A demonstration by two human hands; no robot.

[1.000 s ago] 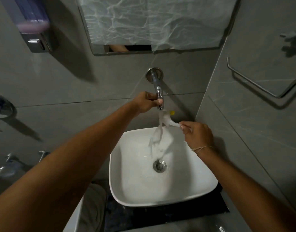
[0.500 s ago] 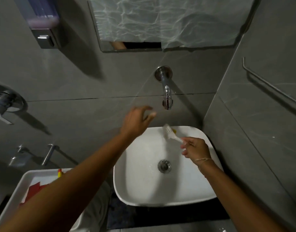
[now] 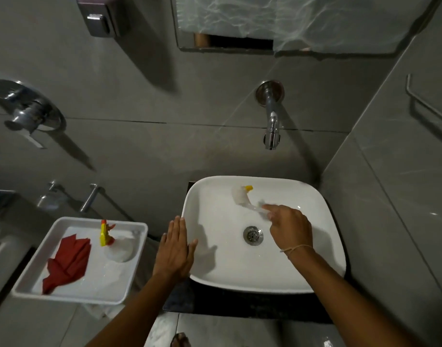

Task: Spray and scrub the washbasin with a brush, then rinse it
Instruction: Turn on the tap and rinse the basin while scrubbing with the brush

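Washbasin [image 3: 322, 221] on dark counter [image 3: 240, 306], grey tiled walls [image 3: 140, 146], right hand [image 3: 290, 229] grip clamped on brush [image 3: 242, 197], left hand [image 3: 175, 249] flat, fingers apart.

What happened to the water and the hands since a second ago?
The water stopped. The left hand let go of the tap and dropped to the washbasin rim. The right hand lowered the brush into the basin, still holding it.
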